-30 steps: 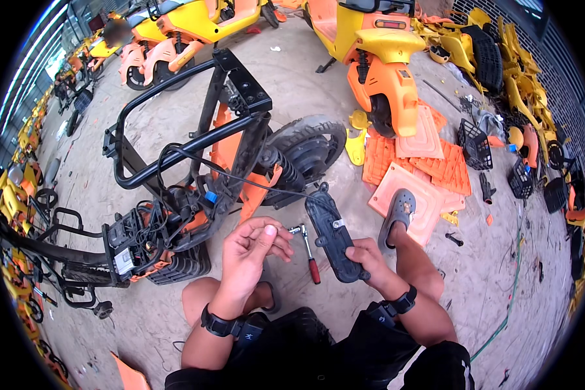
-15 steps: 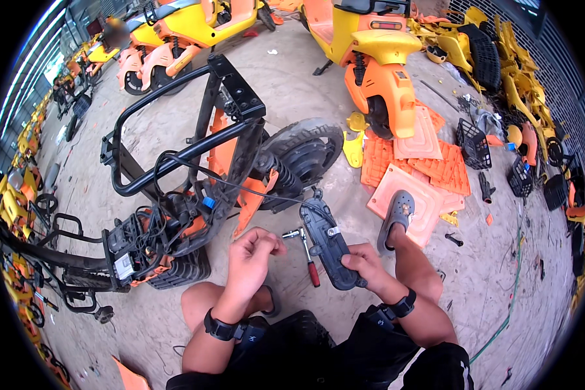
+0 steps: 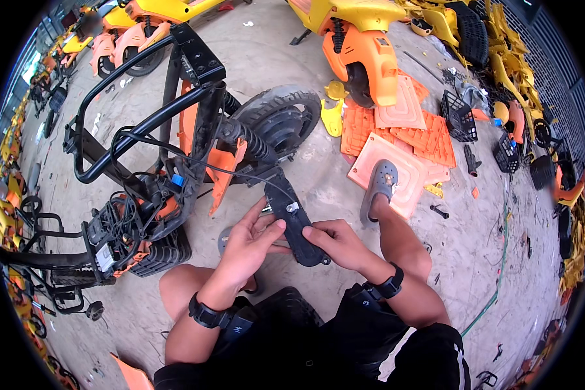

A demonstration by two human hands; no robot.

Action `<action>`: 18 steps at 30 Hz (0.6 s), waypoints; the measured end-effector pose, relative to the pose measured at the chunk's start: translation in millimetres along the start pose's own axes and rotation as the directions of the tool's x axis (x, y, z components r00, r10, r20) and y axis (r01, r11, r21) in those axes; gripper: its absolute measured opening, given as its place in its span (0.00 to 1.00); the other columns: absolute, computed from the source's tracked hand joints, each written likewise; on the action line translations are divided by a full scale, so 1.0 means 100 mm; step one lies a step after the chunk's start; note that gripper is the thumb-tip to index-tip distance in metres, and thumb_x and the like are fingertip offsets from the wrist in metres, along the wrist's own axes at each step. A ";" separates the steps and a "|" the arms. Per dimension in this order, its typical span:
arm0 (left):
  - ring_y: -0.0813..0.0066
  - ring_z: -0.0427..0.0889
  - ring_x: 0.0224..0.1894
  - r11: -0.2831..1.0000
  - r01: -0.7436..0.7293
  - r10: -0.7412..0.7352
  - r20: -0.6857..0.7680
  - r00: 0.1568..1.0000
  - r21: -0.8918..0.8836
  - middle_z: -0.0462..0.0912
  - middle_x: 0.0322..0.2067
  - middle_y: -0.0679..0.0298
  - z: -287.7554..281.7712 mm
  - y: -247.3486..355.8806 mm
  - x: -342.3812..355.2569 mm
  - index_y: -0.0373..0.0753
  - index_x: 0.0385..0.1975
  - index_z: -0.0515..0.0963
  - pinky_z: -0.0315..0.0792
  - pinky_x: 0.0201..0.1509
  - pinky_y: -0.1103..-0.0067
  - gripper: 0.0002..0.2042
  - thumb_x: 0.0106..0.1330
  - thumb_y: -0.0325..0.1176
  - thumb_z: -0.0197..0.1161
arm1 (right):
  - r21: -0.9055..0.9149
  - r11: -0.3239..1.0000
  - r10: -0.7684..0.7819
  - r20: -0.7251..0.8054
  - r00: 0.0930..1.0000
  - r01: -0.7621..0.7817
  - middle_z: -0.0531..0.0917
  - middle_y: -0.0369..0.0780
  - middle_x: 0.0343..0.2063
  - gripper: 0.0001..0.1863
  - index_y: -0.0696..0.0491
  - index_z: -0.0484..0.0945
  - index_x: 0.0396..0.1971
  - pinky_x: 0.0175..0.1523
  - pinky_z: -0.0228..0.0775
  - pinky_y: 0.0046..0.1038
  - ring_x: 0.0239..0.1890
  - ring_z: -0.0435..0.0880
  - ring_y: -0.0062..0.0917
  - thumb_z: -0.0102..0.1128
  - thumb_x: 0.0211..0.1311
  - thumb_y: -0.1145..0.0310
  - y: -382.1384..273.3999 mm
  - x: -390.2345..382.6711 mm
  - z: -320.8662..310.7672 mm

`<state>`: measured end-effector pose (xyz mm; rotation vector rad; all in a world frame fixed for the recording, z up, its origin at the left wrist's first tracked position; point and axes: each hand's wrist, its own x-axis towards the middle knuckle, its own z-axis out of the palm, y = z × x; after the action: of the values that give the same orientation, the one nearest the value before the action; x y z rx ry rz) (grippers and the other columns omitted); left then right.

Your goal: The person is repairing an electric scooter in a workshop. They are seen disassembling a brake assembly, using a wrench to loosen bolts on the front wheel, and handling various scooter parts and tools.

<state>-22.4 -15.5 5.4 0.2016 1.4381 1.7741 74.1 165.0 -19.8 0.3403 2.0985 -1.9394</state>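
A long black plastic cover [image 3: 294, 218] hangs tilted above the floor in front of me, its smooth flat face showing and a small silver fitting on it. My right hand [image 3: 341, 244] grips its lower right edge, the thumb pressed on the face. At the opposite edge my left hand [image 3: 252, 242] closes on it, thumb forward and fingers partly behind. A thin black cable [image 3: 231, 170] runs from the stripped black scooter frame [image 3: 133, 140] to the cover's upper part. Beyond the cover stands the frame's rear wheel [image 3: 283, 123].
Orange plastic panels [image 3: 364, 133] lie stacked ahead right, with my right shoe [image 3: 378, 188] on one. Behind them stands a yellow and orange scooter [image 3: 367, 58]. Black baskets [image 3: 458, 117] and heaped yellow parts [image 3: 510, 71] line the right. A green hose [image 3: 491, 302] crosses the floor.
The cover has turned from its ribbed, hollow side to its smooth face. My left hand has moved from beside it onto its left edge. The red-handled ratchet wrench is now mostly hidden.
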 end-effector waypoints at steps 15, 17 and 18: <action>0.68 0.80 0.45 0.988 -0.029 0.016 -0.086 0.996 -0.151 0.69 0.51 0.47 0.07 -0.11 0.10 0.29 0.66 0.45 0.78 0.44 0.77 0.39 0.59 0.23 0.64 | -0.289 0.943 -0.220 -0.163 0.962 0.166 0.78 0.40 0.16 0.21 0.59 0.76 0.32 0.27 0.69 0.27 0.19 0.79 0.25 0.42 0.72 0.57 -0.09 -0.04 0.06; 0.70 0.80 0.44 0.987 -0.031 0.012 -0.118 0.993 -0.160 0.69 0.50 0.50 0.12 -0.07 0.10 0.30 0.66 0.48 0.77 0.45 0.79 0.39 0.58 0.23 0.66 | -0.446 0.858 -0.344 -0.129 0.930 0.256 0.77 0.41 0.15 0.19 0.59 0.76 0.33 0.27 0.69 0.28 0.20 0.80 0.28 0.42 0.71 0.58 -0.07 -0.03 0.06; 0.71 0.80 0.43 0.988 -0.052 0.034 -0.125 0.992 -0.147 0.69 0.49 0.50 0.13 -0.08 0.11 0.30 0.65 0.48 0.77 0.45 0.79 0.40 0.57 0.22 0.67 | -0.517 0.802 -0.405 -0.102 0.909 0.300 0.77 0.42 0.15 0.18 0.58 0.76 0.33 0.27 0.69 0.29 0.20 0.80 0.29 0.42 0.71 0.59 -0.07 -0.02 0.06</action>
<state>-17.3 1.5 -1.2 0.0464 1.3862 1.9501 74.2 158.6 -13.0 0.0384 2.8716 -1.4874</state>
